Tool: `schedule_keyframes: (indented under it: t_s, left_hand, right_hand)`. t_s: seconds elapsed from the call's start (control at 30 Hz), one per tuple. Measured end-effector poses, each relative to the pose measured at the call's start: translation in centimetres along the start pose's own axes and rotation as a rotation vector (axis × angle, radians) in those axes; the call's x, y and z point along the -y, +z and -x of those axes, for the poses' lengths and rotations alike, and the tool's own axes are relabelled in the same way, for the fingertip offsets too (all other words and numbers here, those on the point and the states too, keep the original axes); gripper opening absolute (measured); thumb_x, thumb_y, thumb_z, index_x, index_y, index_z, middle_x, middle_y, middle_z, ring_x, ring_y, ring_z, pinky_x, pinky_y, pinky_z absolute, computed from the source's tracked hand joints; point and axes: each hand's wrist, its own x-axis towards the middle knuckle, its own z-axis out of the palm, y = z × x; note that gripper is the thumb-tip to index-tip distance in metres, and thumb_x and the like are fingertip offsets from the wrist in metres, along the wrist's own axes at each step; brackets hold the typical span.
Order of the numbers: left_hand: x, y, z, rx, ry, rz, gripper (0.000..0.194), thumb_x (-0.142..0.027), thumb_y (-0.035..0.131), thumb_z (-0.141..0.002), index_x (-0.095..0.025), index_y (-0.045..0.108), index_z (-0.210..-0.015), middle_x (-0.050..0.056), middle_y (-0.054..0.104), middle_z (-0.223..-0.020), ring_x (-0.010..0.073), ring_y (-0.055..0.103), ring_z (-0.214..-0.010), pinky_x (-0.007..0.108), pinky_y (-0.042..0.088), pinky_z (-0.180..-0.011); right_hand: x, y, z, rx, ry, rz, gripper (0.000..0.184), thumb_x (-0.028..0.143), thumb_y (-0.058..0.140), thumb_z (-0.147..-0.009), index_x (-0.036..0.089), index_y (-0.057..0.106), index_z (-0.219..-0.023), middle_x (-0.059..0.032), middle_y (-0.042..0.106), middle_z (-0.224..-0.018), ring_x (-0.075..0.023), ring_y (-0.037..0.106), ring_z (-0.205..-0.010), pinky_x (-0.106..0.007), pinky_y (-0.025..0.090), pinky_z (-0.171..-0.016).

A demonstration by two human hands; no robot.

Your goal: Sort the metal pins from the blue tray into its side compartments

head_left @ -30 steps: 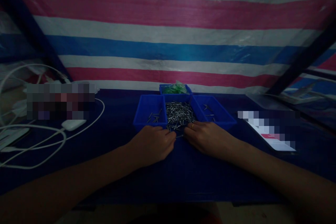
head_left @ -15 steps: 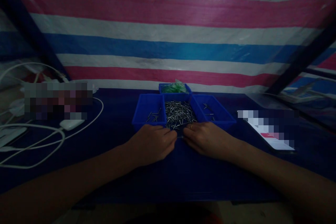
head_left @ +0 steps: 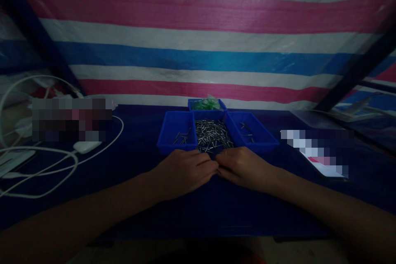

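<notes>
My left hand point(head_left: 185, 171) and my right hand point(head_left: 244, 167) rest on the dark blue table, fingertips pinched together and touching each other just in front of the middle blue tray point(head_left: 213, 114). That tray holds a heap of small metal pins point(head_left: 213, 134). What the fingers pinch is too small to make out. The left blue tray point(head_left: 168, 126) and the right blue tray point(head_left: 262, 132) each hold a few pins. Behind them a smaller blue tray point(head_left: 190, 103) holds green pieces point(head_left: 206, 104).
White cables point(head_left: 64, 161) and a white adapter point(head_left: 86, 147) lie at the left. A flat card or phone point(head_left: 324, 165) lies at the right. A striped tarp point(head_left: 198, 41) hangs close behind the trays. Dark metal frame bars slant at both sides.
Both hands have drawn back slightly from the tray's front edge and closed in until their fingertips meet.
</notes>
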Motion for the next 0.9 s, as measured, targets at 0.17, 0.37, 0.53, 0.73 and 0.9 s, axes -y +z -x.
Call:
schedule_keyframes:
  t_s: [0.17, 0.37, 0.53, 0.73, 0.9]
  left_hand:
    - [-0.2, 0.0, -0.2, 0.030, 0.008, 0.035, 0.015, -0.022, 0.038, -0.087, -0.017, 0.052, -0.085, 0.000, 0.057, -0.081, 0.0132, 0.053, -0.073, 0.022, 0.042, -0.057]
    - [-0.2, -0.2, -0.3, 0.058, -0.078, 0.040, 0.012, -0.021, 0.040, -0.084, -0.016, 0.050, -0.081, 0.000, 0.056, -0.072, 0.0133, 0.053, -0.068, 0.023, 0.041, -0.055]
    - [0.0, 0.1, -0.2, 0.084, -0.115, -0.014, 0.011, -0.023, 0.041, -0.085, -0.017, 0.049, -0.080, -0.002, 0.056, -0.065, 0.0126, 0.054, -0.060, 0.023, 0.038, -0.051]
    - [0.0, 0.3, -0.1, 0.147, -0.137, -0.038, 0.013, -0.023, 0.040, -0.087, -0.017, 0.050, -0.080, -0.001, 0.058, -0.068, 0.0135, 0.055, -0.063, 0.023, 0.039, -0.052]
    - [0.2, 0.4, -0.2, 0.163, -0.183, -0.036, 0.015, -0.026, 0.040, -0.087, -0.017, 0.050, -0.080, -0.001, 0.058, -0.069, 0.0145, 0.056, -0.065, 0.025, 0.041, -0.054]
  right_hand:
    - [0.0, 0.4, 0.1, -0.005, 0.011, 0.028, 0.022, 0.025, 0.041, -0.085, 0.015, 0.051, -0.068, 0.0014, 0.050, -0.060, -0.0087, 0.045, -0.052, -0.023, 0.030, -0.051]
    - [0.2, -0.4, 0.2, -0.012, 0.007, 0.096, 0.025, 0.034, 0.041, -0.086, 0.015, 0.051, -0.074, 0.0005, 0.051, -0.061, -0.0097, 0.046, -0.053, -0.024, 0.030, -0.051]
    - [0.4, -0.8, 0.0, -0.004, -0.005, 0.138, 0.029, 0.034, 0.034, -0.089, 0.015, 0.051, -0.075, -0.0010, 0.053, -0.062, -0.0106, 0.047, -0.054, -0.024, 0.032, -0.053]
    - [0.0, -0.7, 0.3, 0.083, -0.025, 0.142, 0.015, 0.021, 0.037, -0.086, 0.015, 0.050, -0.079, -0.0016, 0.054, -0.068, -0.0101, 0.048, -0.060, -0.023, 0.033, -0.057]
    - [-0.1, -0.8, 0.3, 0.082, -0.008, 0.138, 0.012, 0.019, 0.040, -0.083, 0.014, 0.051, -0.080, -0.0019, 0.054, -0.068, -0.0103, 0.048, -0.059, -0.024, 0.033, -0.057]
